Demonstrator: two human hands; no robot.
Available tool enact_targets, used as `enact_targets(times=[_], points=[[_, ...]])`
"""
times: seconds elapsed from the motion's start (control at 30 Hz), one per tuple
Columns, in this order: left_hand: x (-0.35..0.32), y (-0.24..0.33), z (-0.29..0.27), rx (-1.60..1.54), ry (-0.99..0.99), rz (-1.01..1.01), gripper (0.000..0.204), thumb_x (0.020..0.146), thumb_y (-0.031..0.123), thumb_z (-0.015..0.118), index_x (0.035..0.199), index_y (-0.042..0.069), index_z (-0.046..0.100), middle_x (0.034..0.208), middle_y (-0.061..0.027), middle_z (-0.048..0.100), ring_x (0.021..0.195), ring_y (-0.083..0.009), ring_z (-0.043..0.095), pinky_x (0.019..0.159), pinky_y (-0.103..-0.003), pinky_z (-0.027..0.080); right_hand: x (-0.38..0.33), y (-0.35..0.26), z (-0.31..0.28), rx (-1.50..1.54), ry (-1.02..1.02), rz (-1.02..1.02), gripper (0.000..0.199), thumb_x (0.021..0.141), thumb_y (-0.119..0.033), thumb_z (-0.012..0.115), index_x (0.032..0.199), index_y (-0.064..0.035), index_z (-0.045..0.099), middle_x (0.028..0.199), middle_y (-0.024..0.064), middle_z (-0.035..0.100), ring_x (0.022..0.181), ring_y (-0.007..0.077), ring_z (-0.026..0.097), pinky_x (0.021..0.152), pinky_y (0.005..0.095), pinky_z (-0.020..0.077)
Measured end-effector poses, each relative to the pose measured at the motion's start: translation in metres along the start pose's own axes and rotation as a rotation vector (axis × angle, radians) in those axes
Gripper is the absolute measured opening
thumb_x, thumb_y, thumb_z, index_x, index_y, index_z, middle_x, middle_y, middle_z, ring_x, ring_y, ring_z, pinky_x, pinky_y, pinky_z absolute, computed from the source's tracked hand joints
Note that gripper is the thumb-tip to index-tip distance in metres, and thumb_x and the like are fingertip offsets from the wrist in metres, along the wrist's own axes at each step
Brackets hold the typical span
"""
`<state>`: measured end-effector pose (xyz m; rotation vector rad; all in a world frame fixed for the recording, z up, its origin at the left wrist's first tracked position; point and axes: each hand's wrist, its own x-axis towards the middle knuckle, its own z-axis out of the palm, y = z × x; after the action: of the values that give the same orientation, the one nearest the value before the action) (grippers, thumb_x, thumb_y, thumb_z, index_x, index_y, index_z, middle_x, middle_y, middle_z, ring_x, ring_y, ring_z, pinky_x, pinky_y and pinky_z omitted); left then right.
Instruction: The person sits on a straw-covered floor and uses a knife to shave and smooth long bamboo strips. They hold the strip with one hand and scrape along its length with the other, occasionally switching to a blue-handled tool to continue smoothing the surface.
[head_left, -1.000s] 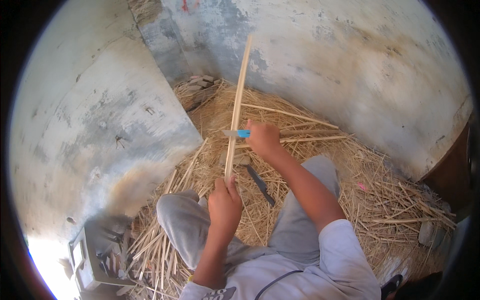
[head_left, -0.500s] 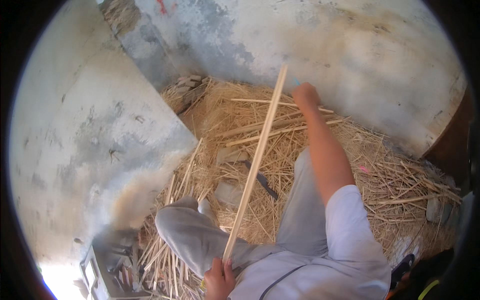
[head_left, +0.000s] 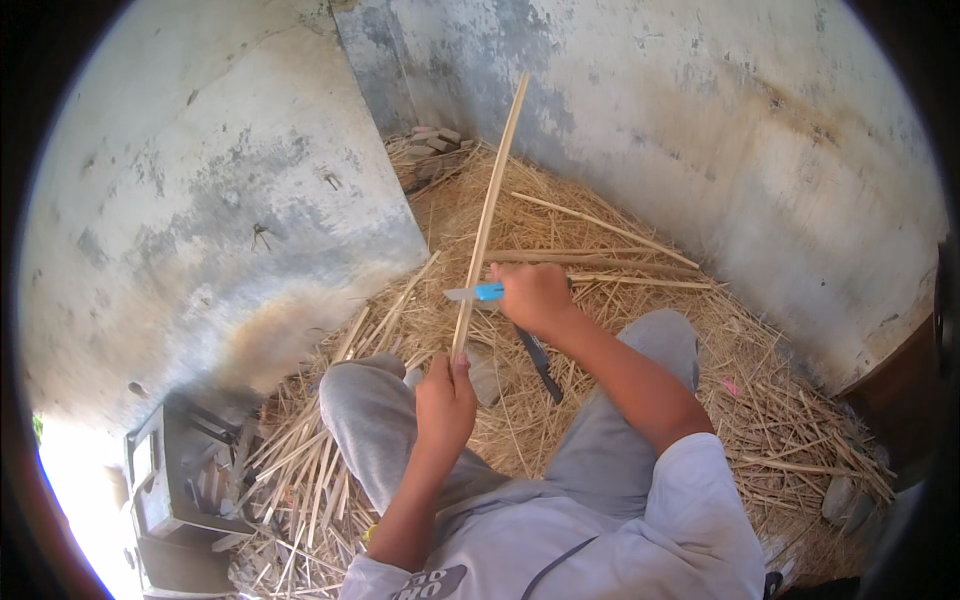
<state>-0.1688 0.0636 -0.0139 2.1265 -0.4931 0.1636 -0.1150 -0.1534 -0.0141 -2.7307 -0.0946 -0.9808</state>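
Weathered concrete walls [head_left: 230, 200] meet in a corner, and the floor [head_left: 600, 220] between them is buried under pale shavings and split slivers, which suggests the spot serves as a place for trimming cane or bamboo. A person sits on that floor in grey trousers, knees raised, and a long pale stick [head_left: 487, 215] runs from just above the lap up toward the corner of the walls. The left hand [head_left: 445, 400] is closed around the stick's near end, thumb on top, holding it steady and angled away from the body so its length lies open to the blade. The right hand [head_left: 535, 298], a little farther up the stick and on its right side, is wrapped tight around the blue handle of a small knife [head_left: 475, 293], whose blade is laid across the stick at about a right angle, touching it; the edge seems set to pare the surface, pointed away from the holding hand. Just right of the stick's lower end, a dark, long-bladed tool [head_left: 540, 365] lies on the shavings, within easy reach but untouched. Beyond the stick's right side, several more long strips [head_left: 610, 228] rest flat on the litter. Left of the stick's near end, past the left knee, a small metal box frame [head_left: 165, 480] stands among loose splints.
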Motion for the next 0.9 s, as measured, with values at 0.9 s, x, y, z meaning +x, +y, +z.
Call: enact_targets(times=[0.9], points=[[-0.216, -0.094, -0.113, 0.646, -0.254, -0.082, 0.039, 0.100, 0.033, 0.052, 0.129, 0.008, 0.062, 0.097, -0.0298, 0.068, 0.092, -0.0490, 0.065, 0.078, -0.052, 0.050, 0.001, 0.291, -0.059, -0.013, 0.035, 1.341, 0.023, 0.095, -0.023, 0.059, 0.093, -0.0055, 0.075, 0.085, 0.0127, 0.073, 0.067, 0.0259, 0.067, 0.060, 0.0427, 0.0529]])
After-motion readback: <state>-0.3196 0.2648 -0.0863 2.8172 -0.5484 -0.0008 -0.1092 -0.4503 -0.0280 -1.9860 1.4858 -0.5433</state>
